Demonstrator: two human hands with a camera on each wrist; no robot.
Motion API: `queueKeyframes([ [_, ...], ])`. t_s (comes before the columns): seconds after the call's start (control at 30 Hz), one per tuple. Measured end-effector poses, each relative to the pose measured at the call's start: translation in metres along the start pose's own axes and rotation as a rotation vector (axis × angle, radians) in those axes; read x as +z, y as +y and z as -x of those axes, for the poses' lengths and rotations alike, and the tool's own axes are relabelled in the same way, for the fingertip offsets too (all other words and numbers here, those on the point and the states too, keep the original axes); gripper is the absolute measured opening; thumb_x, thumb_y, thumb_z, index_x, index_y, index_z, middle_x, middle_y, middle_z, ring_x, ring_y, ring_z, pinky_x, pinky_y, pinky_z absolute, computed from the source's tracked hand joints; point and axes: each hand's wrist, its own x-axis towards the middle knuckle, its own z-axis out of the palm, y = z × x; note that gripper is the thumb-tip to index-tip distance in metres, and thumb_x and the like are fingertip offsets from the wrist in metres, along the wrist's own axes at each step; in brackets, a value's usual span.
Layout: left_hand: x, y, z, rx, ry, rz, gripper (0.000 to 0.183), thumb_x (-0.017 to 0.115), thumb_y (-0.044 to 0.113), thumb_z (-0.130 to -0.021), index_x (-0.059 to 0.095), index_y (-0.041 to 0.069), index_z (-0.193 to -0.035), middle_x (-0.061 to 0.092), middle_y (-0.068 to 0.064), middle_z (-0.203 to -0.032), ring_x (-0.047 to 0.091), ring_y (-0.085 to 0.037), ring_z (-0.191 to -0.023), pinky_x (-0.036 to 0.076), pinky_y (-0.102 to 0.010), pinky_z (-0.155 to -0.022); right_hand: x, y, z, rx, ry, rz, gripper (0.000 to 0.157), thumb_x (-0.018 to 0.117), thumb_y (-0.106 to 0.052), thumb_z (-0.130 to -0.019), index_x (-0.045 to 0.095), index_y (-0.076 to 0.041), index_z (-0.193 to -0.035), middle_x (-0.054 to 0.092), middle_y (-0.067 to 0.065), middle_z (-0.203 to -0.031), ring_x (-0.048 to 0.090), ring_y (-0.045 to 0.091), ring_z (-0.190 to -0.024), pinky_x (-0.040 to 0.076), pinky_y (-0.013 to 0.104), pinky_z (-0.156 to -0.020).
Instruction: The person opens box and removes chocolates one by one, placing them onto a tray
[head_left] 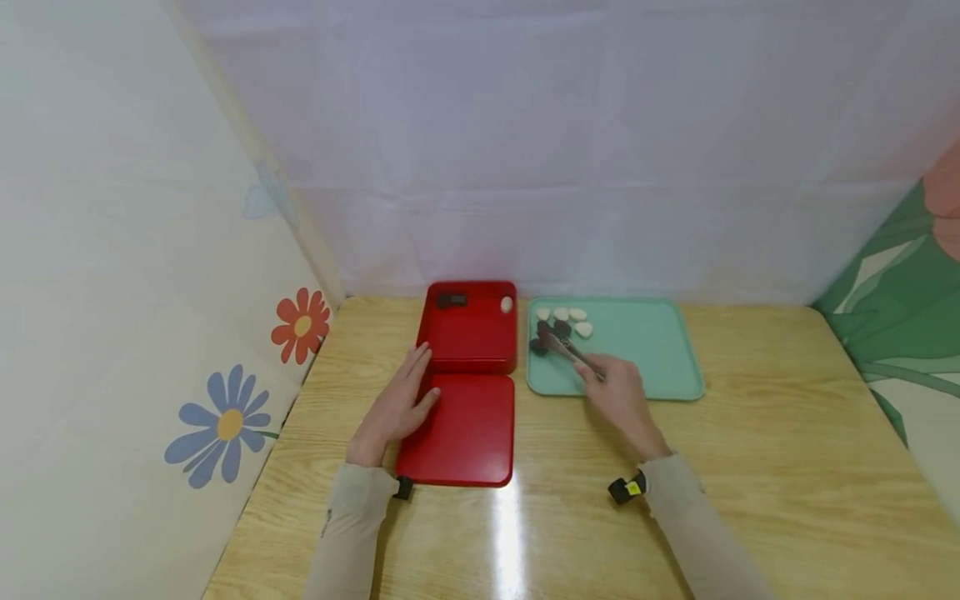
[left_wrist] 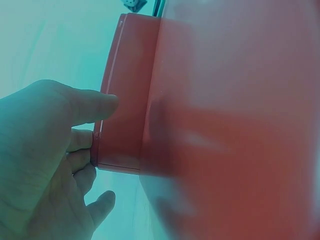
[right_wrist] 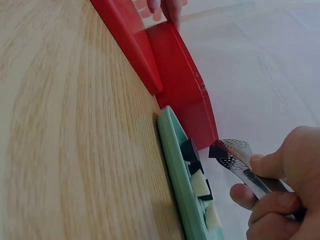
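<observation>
My right hand (head_left: 621, 398) grips metal tongs (right_wrist: 245, 172) with perforated ends. A dark block (right_wrist: 217, 151) sits between the tong tips, above the left part of the mint-green tray (head_left: 645, 350). Several white pieces (head_left: 583, 330) and dark pieces (head_left: 537, 346) lie at that end of the tray. On the left, my left hand (head_left: 395, 408) rests with fingers extended at the side of the red box (head_left: 468, 337), its thumb over the red lid (head_left: 468, 433). Inside the box are dark pieces (head_left: 452, 300) at the back left and a white piece (head_left: 506, 305) at the back right.
The lid lies in front of the box on the wooden table (head_left: 577, 525), with the tray to their right. A pale cloth wall (head_left: 480, 150) stands close behind them. At left is a panel with painted flowers (head_left: 228, 425).
</observation>
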Motion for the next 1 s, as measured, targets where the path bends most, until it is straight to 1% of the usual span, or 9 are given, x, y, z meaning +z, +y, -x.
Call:
queueKeyframes([
  [0.07,0.0,0.0,0.0,-0.001,0.001,0.0,0.073,0.062,0.017,-0.108,0.024,-0.006,-0.167,0.02,-0.02,-0.177,0.013,-0.044,-0.165,0.028,-0.06,-0.129,-0.002,0.003,0.001,0.007,0.011,-0.002,0.033,0.069,-0.021,-0.106,0.075,0.006,-0.126,0.078,0.026,-0.116,0.067,0.025,-0.075,0.053,0.038,-0.069],
  [0.13,0.0,-0.001,0.0,0.001,0.003,-0.003,0.073,0.062,0.016,-0.108,0.024,-0.006,-0.167,0.019,-0.02,-0.177,0.013,-0.044,-0.165,0.028,-0.06,-0.129,-0.004,0.006,0.002,0.023,0.012,-0.016,0.033,0.069,-0.02,-0.106,0.075,0.006,-0.125,0.078,0.026,-0.114,0.063,0.022,-0.068,0.05,0.034,-0.064],
  [0.27,0.001,-0.002,-0.001,0.003,0.003,-0.003,0.073,0.062,0.016,-0.108,0.024,-0.006,-0.167,0.019,-0.02,-0.178,0.013,-0.044,-0.165,0.028,-0.06,-0.129,-0.008,0.01,0.002,0.047,0.004,-0.051,0.034,0.07,-0.02,-0.106,0.075,0.007,-0.126,0.078,0.028,-0.111,0.049,0.014,-0.054,0.042,0.026,-0.053],
  [0.37,0.001,-0.003,-0.001,0.007,0.003,0.0,0.073,0.061,0.016,-0.108,0.024,-0.006,-0.167,0.019,-0.019,-0.178,0.013,-0.044,-0.165,0.028,-0.06,-0.129,-0.011,0.013,0.001,0.069,-0.001,-0.072,0.035,0.07,-0.021,-0.105,0.075,0.007,-0.126,0.078,0.029,-0.11,0.04,0.011,-0.049,0.037,0.025,-0.048],
  [0.43,0.001,-0.003,-0.001,0.009,0.002,-0.003,0.073,0.061,0.016,-0.108,0.024,-0.006,-0.167,0.019,-0.02,-0.178,0.013,-0.044,-0.165,0.028,-0.06,-0.129,-0.012,0.014,0.001,0.089,-0.002,-0.084,0.036,0.07,-0.023,-0.105,0.075,0.007,-0.126,0.078,0.029,-0.108,0.038,0.01,-0.05,0.036,0.024,-0.048],
  [0.57,0.001,-0.003,-0.001,0.011,0.002,-0.008,0.073,0.062,0.016,-0.108,0.025,-0.007,-0.166,0.02,-0.021,-0.177,0.014,-0.044,-0.165,0.028,-0.06,-0.129,-0.015,0.018,0.001,0.134,-0.005,-0.104,0.036,0.069,-0.023,-0.106,0.076,0.006,-0.125,0.079,0.026,-0.104,0.042,0.012,-0.054,0.038,0.024,-0.05],
  [0.8,-0.001,-0.001,-0.002,-0.001,-0.001,-0.008,0.074,0.063,0.016,-0.108,0.024,-0.007,-0.166,0.02,-0.022,-0.177,0.013,-0.044,-0.165,0.028,-0.06,-0.129,-0.023,0.027,-0.001,0.195,-0.005,-0.131,0.039,0.067,-0.028,-0.107,0.075,0.005,-0.128,0.08,0.023,-0.106,0.051,0.015,-0.068,0.042,0.024,-0.06],
  [0.97,0.0,-0.002,-0.002,-0.003,-0.005,-0.009,0.074,0.062,0.016,-0.108,0.024,-0.006,-0.167,0.02,-0.021,-0.177,0.012,-0.044,-0.165,0.027,-0.06,-0.129,-0.031,0.032,0.0,0.238,-0.035,-0.145,0.041,0.066,-0.03,-0.107,0.074,0.004,-0.13,0.08,0.022,-0.105,0.052,0.018,-0.075,0.043,0.025,-0.062],
  [1.0,0.0,-0.002,-0.002,-0.003,-0.005,-0.009,0.074,0.062,0.016,-0.108,0.024,-0.006,-0.167,0.02,-0.021,-0.177,0.013,-0.044,-0.165,0.027,-0.06,-0.129,-0.032,0.033,0.001,0.247,-0.044,-0.151,0.041,0.066,-0.029,-0.108,0.074,0.004,-0.13,0.079,0.022,-0.105,0.051,0.019,-0.074,0.043,0.026,-0.061],
])
